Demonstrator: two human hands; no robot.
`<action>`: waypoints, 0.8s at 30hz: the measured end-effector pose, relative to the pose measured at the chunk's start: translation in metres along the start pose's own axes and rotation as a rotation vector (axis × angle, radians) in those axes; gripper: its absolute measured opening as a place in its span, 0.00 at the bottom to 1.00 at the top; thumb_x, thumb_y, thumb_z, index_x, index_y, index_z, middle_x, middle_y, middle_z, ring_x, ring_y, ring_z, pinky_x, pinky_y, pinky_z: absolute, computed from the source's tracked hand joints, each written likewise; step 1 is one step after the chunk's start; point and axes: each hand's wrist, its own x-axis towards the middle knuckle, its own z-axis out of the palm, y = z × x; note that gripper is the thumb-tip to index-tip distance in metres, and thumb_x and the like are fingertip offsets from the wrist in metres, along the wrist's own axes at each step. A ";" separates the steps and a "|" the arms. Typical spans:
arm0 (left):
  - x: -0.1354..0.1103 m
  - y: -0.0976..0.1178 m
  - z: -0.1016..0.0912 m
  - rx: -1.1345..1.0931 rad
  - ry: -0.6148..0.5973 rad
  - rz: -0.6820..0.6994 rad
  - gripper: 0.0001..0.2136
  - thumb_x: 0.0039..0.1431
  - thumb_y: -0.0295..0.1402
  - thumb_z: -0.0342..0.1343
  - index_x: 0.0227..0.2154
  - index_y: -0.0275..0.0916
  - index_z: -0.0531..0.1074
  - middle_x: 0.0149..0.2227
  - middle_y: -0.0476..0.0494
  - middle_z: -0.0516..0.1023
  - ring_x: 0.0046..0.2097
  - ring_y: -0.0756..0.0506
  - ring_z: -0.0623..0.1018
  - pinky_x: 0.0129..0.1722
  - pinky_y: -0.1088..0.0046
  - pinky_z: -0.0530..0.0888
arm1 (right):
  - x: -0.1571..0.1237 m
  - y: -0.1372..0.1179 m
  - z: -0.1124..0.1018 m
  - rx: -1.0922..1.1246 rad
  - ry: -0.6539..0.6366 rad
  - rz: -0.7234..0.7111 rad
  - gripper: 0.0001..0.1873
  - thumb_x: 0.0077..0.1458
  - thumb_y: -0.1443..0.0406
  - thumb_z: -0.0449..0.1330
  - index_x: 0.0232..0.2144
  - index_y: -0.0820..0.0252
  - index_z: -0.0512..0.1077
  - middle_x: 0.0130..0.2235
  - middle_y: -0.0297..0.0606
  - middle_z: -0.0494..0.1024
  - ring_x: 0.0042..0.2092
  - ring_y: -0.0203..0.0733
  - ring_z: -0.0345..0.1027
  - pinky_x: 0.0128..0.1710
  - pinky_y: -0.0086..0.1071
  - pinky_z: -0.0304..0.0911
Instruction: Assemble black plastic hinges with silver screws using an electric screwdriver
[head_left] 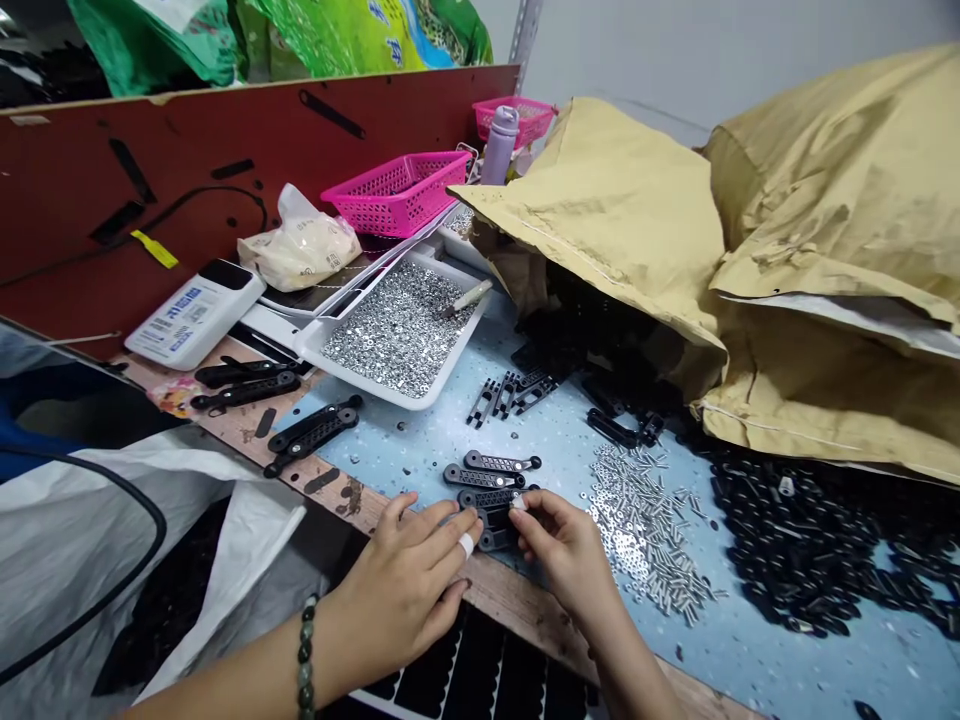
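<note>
Our left hand (401,590) lies at the near edge of the blue work mat (420,440), its fingers together on a black plastic strip (491,520); we cannot tell whether they grip it. Our right hand (562,550) sits just right of the strip, thumb and fingertips (529,505) pinched on a small silver piece (518,503). Two more strips (501,461) lie just beyond. Loose silver pins (645,530) lie right; a white tray (360,381) of silver washers (397,325) stands far left, beside a tan sack (600,220).
</note>
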 end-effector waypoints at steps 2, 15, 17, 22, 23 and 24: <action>0.000 0.000 0.000 0.009 -0.007 0.008 0.18 0.64 0.35 0.51 0.56 0.42 0.64 0.54 0.46 0.71 0.56 0.42 0.66 0.57 0.57 0.49 | 0.001 -0.001 0.001 -0.051 0.011 -0.020 0.13 0.53 0.56 0.58 0.30 0.60 0.71 0.20 0.32 0.69 0.21 0.38 0.64 0.21 0.29 0.60; 0.008 0.003 0.010 0.131 -0.003 0.028 0.18 0.62 0.35 0.51 0.54 0.41 0.66 0.50 0.45 0.73 0.52 0.41 0.68 0.57 0.56 0.49 | -0.027 0.014 0.004 -0.940 0.327 -0.671 0.17 0.61 0.59 0.53 0.51 0.56 0.66 0.51 0.52 0.69 0.50 0.57 0.66 0.44 0.52 0.65; 0.006 0.002 0.011 0.128 -0.003 0.027 0.18 0.62 0.34 0.52 0.55 0.41 0.65 0.50 0.45 0.73 0.52 0.41 0.68 0.58 0.56 0.48 | -0.033 0.023 0.003 -1.013 0.281 -0.710 0.17 0.62 0.62 0.52 0.52 0.53 0.67 0.59 0.49 0.62 0.59 0.62 0.55 0.52 0.62 0.55; 0.005 -0.001 0.014 0.123 0.022 0.032 0.22 0.61 0.32 0.53 0.58 0.42 0.62 0.51 0.44 0.73 0.53 0.40 0.69 0.58 0.54 0.49 | -0.039 0.038 -0.001 -0.963 0.419 -0.562 0.20 0.62 0.63 0.50 0.56 0.55 0.63 0.66 0.46 0.46 0.65 0.65 0.38 0.54 0.66 0.50; 0.006 -0.001 0.013 0.114 0.036 0.028 0.21 0.61 0.32 0.53 0.58 0.43 0.63 0.50 0.44 0.73 0.52 0.40 0.69 0.58 0.54 0.49 | -0.041 0.039 -0.001 -0.921 0.416 -0.563 0.22 0.63 0.63 0.49 0.59 0.56 0.59 0.67 0.46 0.44 0.66 0.63 0.37 0.55 0.64 0.52; 0.007 0.000 0.012 0.099 0.052 0.026 0.21 0.61 0.33 0.53 0.57 0.43 0.63 0.50 0.44 0.73 0.52 0.40 0.69 0.58 0.54 0.49 | -0.044 0.040 -0.001 -0.878 0.423 -0.565 0.25 0.63 0.63 0.48 0.62 0.57 0.54 0.67 0.47 0.43 0.66 0.61 0.36 0.55 0.62 0.53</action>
